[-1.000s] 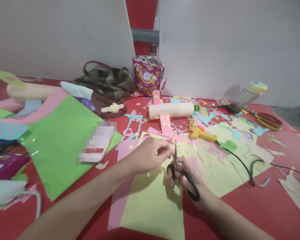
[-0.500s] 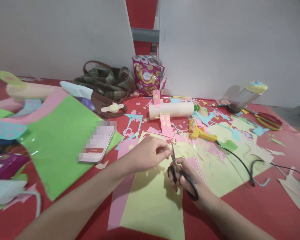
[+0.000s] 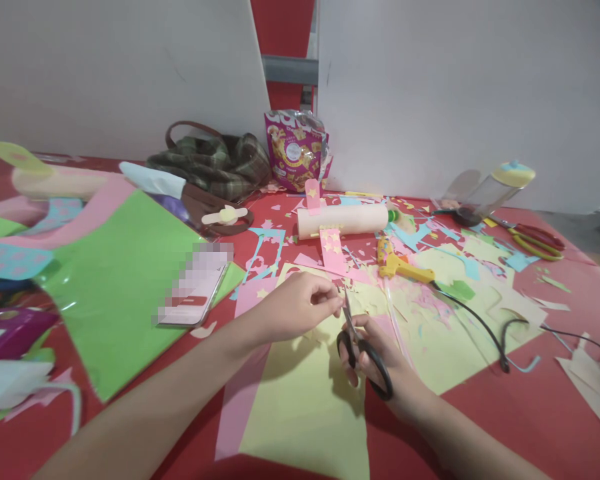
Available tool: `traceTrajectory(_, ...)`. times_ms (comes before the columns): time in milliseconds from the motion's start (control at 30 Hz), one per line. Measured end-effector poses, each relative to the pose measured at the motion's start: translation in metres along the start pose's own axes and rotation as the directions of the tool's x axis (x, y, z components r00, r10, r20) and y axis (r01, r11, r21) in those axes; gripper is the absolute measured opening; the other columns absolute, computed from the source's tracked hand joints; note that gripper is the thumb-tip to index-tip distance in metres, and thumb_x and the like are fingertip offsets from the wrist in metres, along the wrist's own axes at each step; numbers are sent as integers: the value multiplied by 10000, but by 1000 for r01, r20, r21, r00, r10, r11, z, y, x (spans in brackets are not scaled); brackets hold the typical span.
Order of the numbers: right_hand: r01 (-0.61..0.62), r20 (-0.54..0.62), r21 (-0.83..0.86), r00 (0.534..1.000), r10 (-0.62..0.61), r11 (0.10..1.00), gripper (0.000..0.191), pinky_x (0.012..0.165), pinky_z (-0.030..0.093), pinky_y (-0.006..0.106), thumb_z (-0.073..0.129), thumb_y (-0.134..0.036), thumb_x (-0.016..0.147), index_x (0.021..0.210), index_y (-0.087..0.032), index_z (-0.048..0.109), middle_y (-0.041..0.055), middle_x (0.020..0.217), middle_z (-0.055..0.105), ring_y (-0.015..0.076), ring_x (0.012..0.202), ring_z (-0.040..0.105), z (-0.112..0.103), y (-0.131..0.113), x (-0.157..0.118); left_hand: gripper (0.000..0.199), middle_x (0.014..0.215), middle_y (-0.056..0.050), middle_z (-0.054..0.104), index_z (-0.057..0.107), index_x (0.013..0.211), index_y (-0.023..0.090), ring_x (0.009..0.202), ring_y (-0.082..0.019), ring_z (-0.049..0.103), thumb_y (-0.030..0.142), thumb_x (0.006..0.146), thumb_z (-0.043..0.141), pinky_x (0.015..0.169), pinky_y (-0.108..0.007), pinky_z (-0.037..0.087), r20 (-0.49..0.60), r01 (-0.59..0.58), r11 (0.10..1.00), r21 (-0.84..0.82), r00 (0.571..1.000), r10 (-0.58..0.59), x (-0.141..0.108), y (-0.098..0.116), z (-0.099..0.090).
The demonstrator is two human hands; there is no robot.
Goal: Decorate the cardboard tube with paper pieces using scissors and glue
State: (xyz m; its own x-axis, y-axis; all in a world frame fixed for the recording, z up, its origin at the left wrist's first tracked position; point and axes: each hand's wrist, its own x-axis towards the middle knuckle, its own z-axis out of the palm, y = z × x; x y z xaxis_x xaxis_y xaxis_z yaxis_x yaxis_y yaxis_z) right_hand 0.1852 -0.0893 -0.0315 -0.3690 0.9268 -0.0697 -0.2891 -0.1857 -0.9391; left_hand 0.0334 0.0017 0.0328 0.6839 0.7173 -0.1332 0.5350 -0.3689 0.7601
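Black-handled scissors (image 3: 356, 353) are in my right hand (image 3: 375, 350), their blades pointing up and away from me. Close beside the blade tips, my left hand (image 3: 305, 303) pinches something too small to make out, thumb and fingertips pressed together. Beneath both hands lies a yellow paper sheet (image 3: 310, 407), partly over a pink paper sheet (image 3: 237, 407). Just beyond them rests a cream paper-covered tube (image 3: 355, 220) with a green cap and pink tabs (image 3: 333, 250) bearing small yellow stars.
A yellow glue gun (image 3: 405, 268) with a black cord lies right of the tube among paper scraps. To the left are a phone (image 3: 195, 287) and a green sheet (image 3: 110, 287). Behind stand a snack bag (image 3: 295, 150) and a plaid bag (image 3: 210, 163). Red-and-yellow-handled scissors (image 3: 535, 240) lie far right.
The scissor handles have drawn slightly closer together in my right hand. My left hand stays almost in place, still pinching beside the blades.
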Motion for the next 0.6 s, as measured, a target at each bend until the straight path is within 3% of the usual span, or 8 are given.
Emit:
traceTrajectory(433, 2, -23, 19, 1000, -2, 1000, 313, 522, 358, 244, 506, -461, 741, 909, -236, 366, -16, 723, 440, 92, 556, 418, 0, 0, 0, 250, 496, 57, 317, 485, 578, 147, 473, -70, 298, 298, 757, 399, 440, -193, 230, -4, 29, 974, -226, 1000, -31, 1, -3, 10)
traceTrajectory(600, 7, -26, 20, 1000, -6, 1000, 302, 517, 351, 244, 502, -453, 748, 911, -242, 361, -21, 720, 443, 89, 545, 424, -1, -1, -1, 258, 523, 44, 377, 537, 624, 143, 500, -79, 346, 308, 765, 395, 468, -202, 260, -30, 36, 967, -252, 999, -45, 1, -4, 15)
